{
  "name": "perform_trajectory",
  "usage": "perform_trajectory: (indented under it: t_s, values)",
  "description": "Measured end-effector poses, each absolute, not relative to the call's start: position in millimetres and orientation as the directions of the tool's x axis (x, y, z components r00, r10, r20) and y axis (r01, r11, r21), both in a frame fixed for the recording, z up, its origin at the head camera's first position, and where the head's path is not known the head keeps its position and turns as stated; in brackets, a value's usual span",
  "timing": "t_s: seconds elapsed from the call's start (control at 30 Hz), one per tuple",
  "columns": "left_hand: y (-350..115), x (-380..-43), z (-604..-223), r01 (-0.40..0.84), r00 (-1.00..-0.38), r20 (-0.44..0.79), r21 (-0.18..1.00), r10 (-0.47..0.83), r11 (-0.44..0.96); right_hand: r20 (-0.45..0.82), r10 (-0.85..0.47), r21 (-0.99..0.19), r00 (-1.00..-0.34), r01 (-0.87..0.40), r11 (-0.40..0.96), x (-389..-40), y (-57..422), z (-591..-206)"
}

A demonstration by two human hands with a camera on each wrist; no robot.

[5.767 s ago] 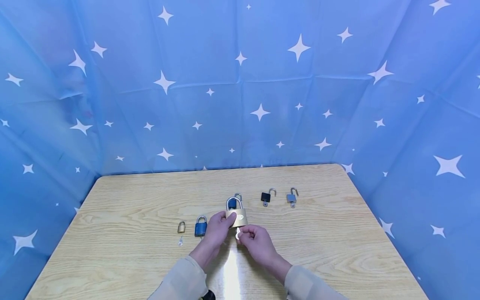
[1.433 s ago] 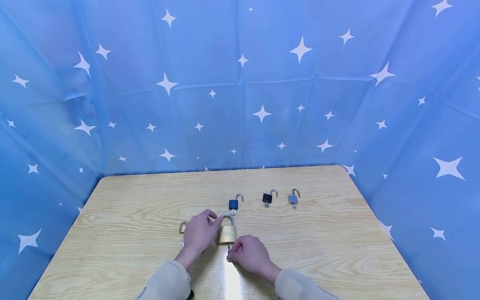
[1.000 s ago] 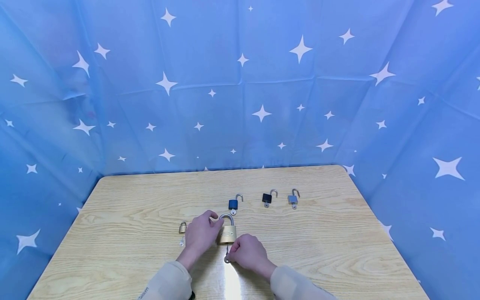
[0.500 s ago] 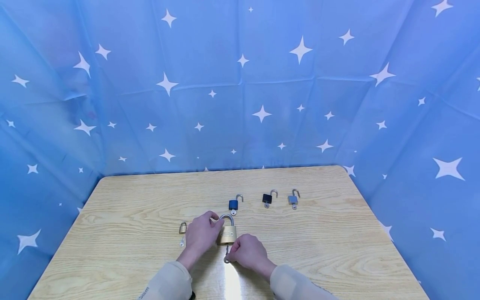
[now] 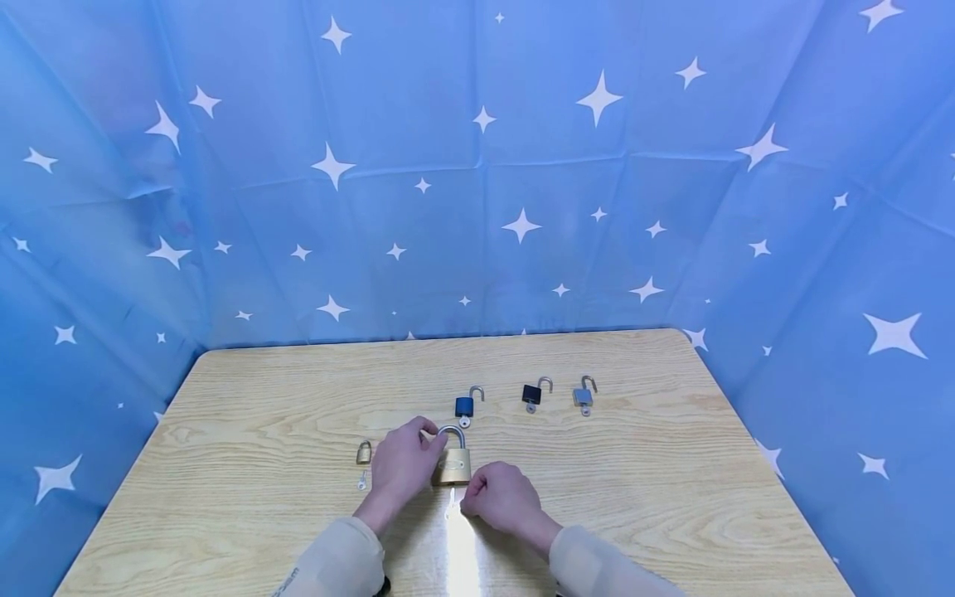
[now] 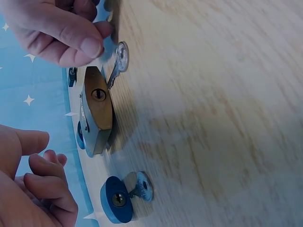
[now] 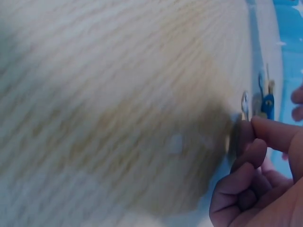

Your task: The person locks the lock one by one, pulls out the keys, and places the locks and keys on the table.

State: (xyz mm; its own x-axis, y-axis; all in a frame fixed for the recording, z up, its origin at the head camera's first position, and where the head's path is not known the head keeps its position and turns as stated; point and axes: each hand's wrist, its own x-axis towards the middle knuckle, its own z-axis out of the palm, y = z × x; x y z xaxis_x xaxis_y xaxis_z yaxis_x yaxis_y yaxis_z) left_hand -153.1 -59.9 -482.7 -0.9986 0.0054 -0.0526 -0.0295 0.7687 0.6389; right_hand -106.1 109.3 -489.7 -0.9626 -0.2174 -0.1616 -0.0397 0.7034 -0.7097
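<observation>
A large brass padlock [image 5: 453, 474], its shackle closed, rests mid-table, keyhole toward me. Its silver key [image 6: 122, 56] lies on the wood just in front of it, partly washed out by glare in the head view. Beside the padlock's left side is my left hand [image 5: 403, 460], thumb near the shackle; the left wrist view shows its fingers [image 6: 49, 182] relaxed and holding nothing. My right hand [image 5: 503, 499] hovers right of the key, fingers loosely bent, nothing between them. A blue padlock [image 6: 115, 201] with a key [image 6: 143, 187] in front is hidden by my left hand in the head view.
Left of my left hand lie a small brass padlock [image 5: 363, 453] and its key [image 5: 362, 480]. Farther back sit a small blue padlock [image 5: 464, 407], a black padlock [image 5: 531, 395] and a grey padlock [image 5: 582, 397], each with a swung-out shackle and a key. A starred blue curtain [image 5: 477, 207] hangs behind.
Earlier both hands held the big brass padlock and key in the air; the padlock was then set down. In the last half second my right hand has let go of the key and drawn slightly right.
</observation>
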Motion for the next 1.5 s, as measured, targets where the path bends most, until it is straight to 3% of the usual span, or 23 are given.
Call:
perform_trajectory:
  t_s: [0.7,1.5]
  values:
    - [-39,-189,-475,-0.002,-0.997,-0.062,0.551,0.039,0.835,-0.188,-0.086,-0.710,-0.978,0.075,0.701,-134,160,-474]
    - [-19,-213,-491,-0.068,-0.991,-0.131,0.466,-0.007,0.882,-0.201,0.015,-0.719,-0.980,0.158,0.677,-139,171,-480]
